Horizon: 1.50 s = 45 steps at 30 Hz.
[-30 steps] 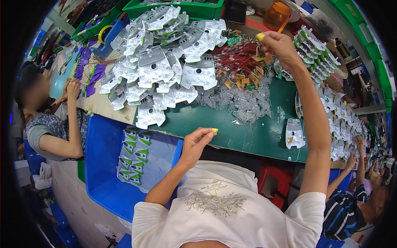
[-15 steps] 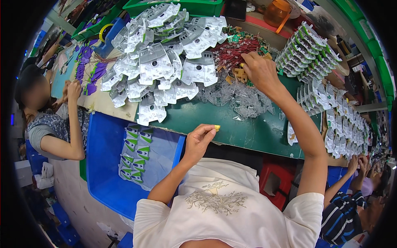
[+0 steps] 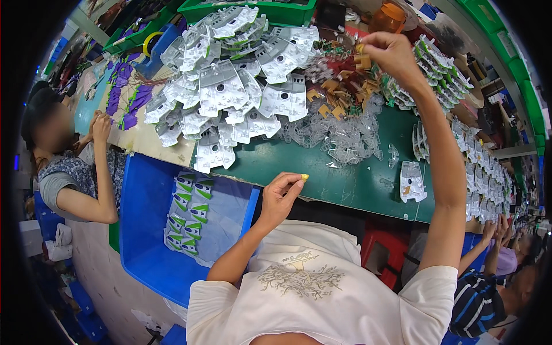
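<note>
My left hand (image 3: pixel 280 198) is at the table's front edge with thumb and index finger pinched. A bit of yellow (image 3: pixel 305 177) shows at their tips; I cannot tell whether it is a held piece or a fingertip cover. My right hand (image 3: pixel 394 57) is raised over the far side of the parts pile, its fingers closed, with yellow at the tips too. What they grip is too small to tell. Below them lie tan pieces (image 3: pixel 338 92) and red wires (image 3: pixel 345 73), partly blurred. Clear plastic parts (image 3: pixel 345 135) are heaped nearer to me.
Silver-and-green plastic shells (image 3: pixel 221 92) are piled left of centre, with more stacked (image 3: pixel 431 75) at right. One shell (image 3: pixel 411 181) lies singly on the green tabletop (image 3: pixel 356 181). A blue bin (image 3: pixel 135 230) holds white-and-green pieces (image 3: pixel 190 207). Co-workers sit at both sides.
My right hand has risen and moved right, away from the red wires. Some wires there now look smeared by motion, and a single shell shows more fully. My left hand has hardly moved.
</note>
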Each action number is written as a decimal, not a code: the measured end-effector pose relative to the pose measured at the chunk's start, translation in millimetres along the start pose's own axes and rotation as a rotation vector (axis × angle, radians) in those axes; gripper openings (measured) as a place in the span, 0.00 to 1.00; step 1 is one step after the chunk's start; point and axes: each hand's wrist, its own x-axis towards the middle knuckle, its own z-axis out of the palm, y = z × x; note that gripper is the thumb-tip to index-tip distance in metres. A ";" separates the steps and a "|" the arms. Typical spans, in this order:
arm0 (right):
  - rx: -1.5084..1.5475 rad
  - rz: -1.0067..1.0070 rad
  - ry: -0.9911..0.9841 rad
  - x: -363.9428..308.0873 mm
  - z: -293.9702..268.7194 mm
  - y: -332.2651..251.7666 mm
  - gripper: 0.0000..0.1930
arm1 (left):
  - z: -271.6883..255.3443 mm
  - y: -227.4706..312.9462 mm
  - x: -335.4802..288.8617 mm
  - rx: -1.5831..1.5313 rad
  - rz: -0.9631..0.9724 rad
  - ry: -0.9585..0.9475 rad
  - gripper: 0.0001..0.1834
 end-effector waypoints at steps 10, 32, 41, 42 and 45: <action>0.020 0.055 -0.497 -42.0 -1.0 12.7 0.09 | 4.6 2.0 2.0 0.134 0.061 0.010 0.07; 0.058 -0.011 -0.391 -45.0 -24.5 11.8 0.09 | 11.3 3.0 1.2 0.190 0.086 0.012 0.06; 0.560 0.278 -0.299 -159.1 32.2 13.5 0.06 | 5.5 33.2 15.9 -0.188 -0.170 -0.070 0.15; 0.625 0.279 -0.282 -171.9 39.3 15.8 0.06 | 7.8 39.0 20.4 -0.224 -0.161 -0.089 0.16; 0.597 0.243 -0.260 -196.2 49.6 18.8 0.06 | 15.7 49.1 26.5 -0.360 -0.150 -0.131 0.18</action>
